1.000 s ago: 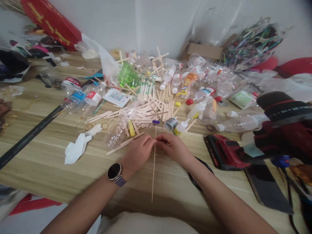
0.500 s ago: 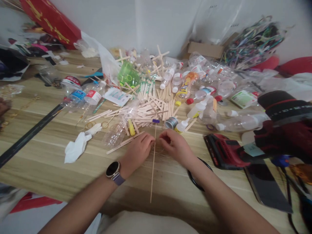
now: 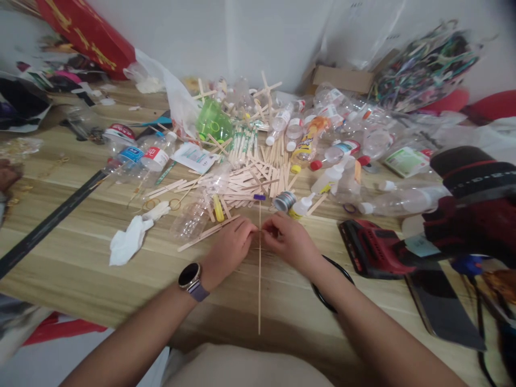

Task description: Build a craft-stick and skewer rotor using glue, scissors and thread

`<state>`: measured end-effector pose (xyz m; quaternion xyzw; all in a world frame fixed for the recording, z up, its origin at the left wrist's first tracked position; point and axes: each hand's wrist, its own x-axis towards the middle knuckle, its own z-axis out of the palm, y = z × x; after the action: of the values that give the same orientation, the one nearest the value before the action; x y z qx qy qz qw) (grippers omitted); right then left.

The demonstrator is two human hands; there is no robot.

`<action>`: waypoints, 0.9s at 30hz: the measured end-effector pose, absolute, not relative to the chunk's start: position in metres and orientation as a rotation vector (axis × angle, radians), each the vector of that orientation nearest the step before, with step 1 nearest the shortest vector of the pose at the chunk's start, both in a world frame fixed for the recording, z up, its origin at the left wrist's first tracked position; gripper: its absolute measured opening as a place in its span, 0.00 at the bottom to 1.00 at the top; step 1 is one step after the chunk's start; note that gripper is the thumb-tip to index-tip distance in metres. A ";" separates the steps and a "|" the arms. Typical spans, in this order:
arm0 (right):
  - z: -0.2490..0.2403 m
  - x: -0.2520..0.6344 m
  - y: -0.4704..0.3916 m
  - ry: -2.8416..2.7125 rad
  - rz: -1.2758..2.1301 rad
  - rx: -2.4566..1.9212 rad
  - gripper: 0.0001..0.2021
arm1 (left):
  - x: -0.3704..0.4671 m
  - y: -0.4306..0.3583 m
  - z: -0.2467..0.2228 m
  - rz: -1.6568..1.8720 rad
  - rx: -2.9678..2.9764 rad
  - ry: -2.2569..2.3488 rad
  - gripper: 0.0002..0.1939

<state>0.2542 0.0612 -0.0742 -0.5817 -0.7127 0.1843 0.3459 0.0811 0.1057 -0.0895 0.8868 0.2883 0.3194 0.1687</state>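
Note:
A thin wooden stick (image 3: 259, 285) points from between my hands toward me, with a small purple piece (image 3: 259, 197) at its far end. My left hand (image 3: 235, 236) is closed in a pinch, its fingertips against the stick's left side. From the right, my right hand (image 3: 286, 235) pinches close to the same spot. A fine, pale strand (image 3: 262, 248) loops across the stick just below the fingertips, seemingly held between both hands; whether it is wire or elastic I cannot tell. Beyond my hands are a grey spool (image 3: 284, 201) and a small white glue bottle (image 3: 303, 205).
Flat wooden sticks (image 3: 245, 183) lie piled ahead, with plastic bottles (image 3: 332, 153) around them. At right are a red-black power drill (image 3: 379, 250) and a dark phone (image 3: 443, 306). A white tissue (image 3: 129, 242) lies left; another person's hand (image 3: 8, 174) shows at the far left.
The stick's near end has swung slightly right, so it now points straighter toward me. My fingertips have drawn closer together at the stick. The whole view has shifted slightly.

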 end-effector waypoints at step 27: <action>-0.079 0.255 0.054 -1.066 1.081 -1.425 0.09 | 0.078 0.107 -0.086 0.802 1.849 0.973 0.07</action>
<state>0.2550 0.0539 -0.0792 -0.5906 -0.4417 0.4481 0.5053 0.0778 0.1071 -0.0861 0.7433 0.3910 0.3224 0.4367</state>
